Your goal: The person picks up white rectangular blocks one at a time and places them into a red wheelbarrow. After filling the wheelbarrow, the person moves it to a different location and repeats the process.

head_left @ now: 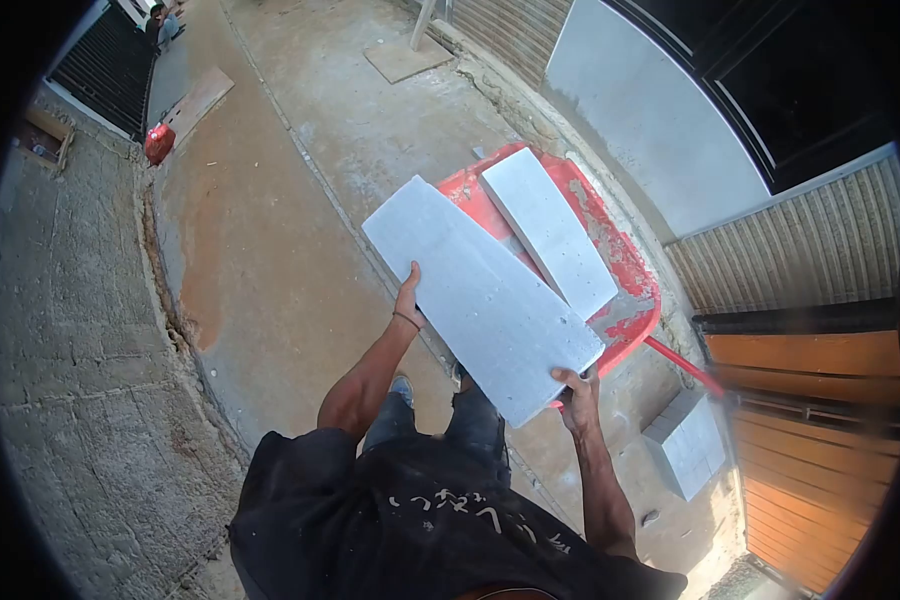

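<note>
A large pale block point(480, 295) is held in front of my body, tilted, with its broad face up. My left hand point(408, 298) grips its left long edge, thumb on top and the other fingers hidden beneath. At the near right corner my right hand point(577, 392) holds it, thumb over the face and fingers around the edge. Just beyond it, a second pale block point(552, 228) lies in a red wheelbarrow point(642, 262) with mortar-smeared insides. The held block covers part of the wheelbarrow.
More pale blocks point(688, 440) stand on the ground at the right, near the red handle and orange slats point(810, 365). A rough wall point(80, 370) runs along the left. A red bag point(159, 144) and a seated person point(160, 25) are farther up the path.
</note>
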The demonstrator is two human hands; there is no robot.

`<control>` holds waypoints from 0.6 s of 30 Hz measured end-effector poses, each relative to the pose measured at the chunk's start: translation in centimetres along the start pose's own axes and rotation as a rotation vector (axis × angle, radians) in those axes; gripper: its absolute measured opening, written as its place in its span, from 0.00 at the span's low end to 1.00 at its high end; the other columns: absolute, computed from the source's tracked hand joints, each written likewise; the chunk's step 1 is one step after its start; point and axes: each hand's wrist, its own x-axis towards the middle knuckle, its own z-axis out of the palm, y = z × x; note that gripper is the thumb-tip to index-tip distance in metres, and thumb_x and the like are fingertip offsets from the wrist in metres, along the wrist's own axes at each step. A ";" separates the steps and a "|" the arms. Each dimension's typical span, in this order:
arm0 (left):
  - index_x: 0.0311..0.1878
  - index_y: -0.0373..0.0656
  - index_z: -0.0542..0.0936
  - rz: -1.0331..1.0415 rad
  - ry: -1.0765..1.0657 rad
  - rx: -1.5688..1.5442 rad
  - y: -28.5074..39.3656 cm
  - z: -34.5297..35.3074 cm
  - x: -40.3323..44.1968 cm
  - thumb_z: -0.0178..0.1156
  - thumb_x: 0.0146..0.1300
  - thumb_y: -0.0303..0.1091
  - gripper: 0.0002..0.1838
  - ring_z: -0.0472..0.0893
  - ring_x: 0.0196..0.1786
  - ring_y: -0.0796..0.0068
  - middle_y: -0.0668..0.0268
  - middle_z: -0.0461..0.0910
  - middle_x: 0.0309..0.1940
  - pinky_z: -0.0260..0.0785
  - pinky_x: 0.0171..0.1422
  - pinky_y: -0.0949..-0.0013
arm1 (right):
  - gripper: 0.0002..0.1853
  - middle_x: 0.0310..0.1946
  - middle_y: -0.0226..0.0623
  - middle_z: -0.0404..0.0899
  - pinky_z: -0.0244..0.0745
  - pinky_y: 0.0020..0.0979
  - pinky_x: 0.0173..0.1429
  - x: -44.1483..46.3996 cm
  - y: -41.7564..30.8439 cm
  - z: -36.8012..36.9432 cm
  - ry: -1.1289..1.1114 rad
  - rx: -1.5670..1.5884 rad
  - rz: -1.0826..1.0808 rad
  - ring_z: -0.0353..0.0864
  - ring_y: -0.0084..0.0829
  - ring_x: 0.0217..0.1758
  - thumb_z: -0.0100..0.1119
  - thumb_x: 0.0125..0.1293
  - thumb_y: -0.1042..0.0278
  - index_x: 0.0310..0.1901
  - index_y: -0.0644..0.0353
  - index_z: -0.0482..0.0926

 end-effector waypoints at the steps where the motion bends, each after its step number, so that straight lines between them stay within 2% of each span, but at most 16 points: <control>1: 0.62 0.42 0.65 -0.004 0.029 0.056 -0.3 0.8 2.6 0.54 0.62 0.55 0.33 0.70 0.59 0.58 0.59 0.71 0.57 0.62 0.63 0.53 | 0.41 0.50 0.44 0.69 0.72 0.38 0.53 2.6 0.2 -1.0 0.003 0.023 0.010 0.74 0.39 0.51 0.65 0.42 0.66 0.59 0.68 0.59; 7: 0.63 0.43 0.64 -0.028 0.086 0.156 -2.2 2.2 18.5 0.55 0.61 0.55 0.33 0.70 0.59 0.61 0.61 0.70 0.57 0.62 0.63 0.55 | 0.41 0.48 0.43 0.70 0.71 0.34 0.52 18.3 2.4 -6.7 -0.003 0.193 0.022 0.72 0.36 0.51 0.67 0.39 0.67 0.58 0.65 0.61; 11: 0.62 0.41 0.65 -0.049 0.172 0.251 -5.2 0.4 24.9 0.57 0.60 0.55 0.34 0.71 0.58 0.62 0.61 0.71 0.56 0.63 0.63 0.56 | 0.40 0.48 0.40 0.71 0.67 0.35 0.55 24.0 6.2 -9.9 0.018 0.264 0.095 0.71 0.36 0.52 0.66 0.39 0.68 0.58 0.65 0.62; 13: 0.60 0.39 0.66 -0.077 0.340 0.386 -6.3 -1.9 27.3 0.59 0.58 0.57 0.35 0.71 0.57 0.63 0.61 0.72 0.54 0.64 0.62 0.57 | 0.39 0.48 0.39 0.71 0.65 0.36 0.57 25.5 7.8 -10.8 0.052 0.319 0.146 0.71 0.36 0.53 0.65 0.39 0.68 0.58 0.65 0.63; 16: 0.59 0.38 0.66 -0.051 0.314 0.433 -8.1 -2.2 26.1 0.60 0.56 0.58 0.37 0.72 0.55 0.64 0.62 0.74 0.52 0.64 0.61 0.57 | 0.38 0.48 0.36 0.73 0.64 0.38 0.59 27.0 12.4 -13.2 0.092 0.323 0.220 0.72 0.37 0.52 0.60 0.35 0.73 0.57 0.62 0.66; 18: 0.59 0.39 0.67 -0.110 0.337 0.443 -9.0 -2.0 26.6 0.60 0.57 0.58 0.36 0.71 0.57 0.64 0.62 0.73 0.53 0.64 0.61 0.57 | 0.37 0.47 0.37 0.74 0.65 0.38 0.58 28.7 15.2 -15.4 0.101 0.409 0.255 0.72 0.37 0.52 0.59 0.35 0.74 0.56 0.63 0.67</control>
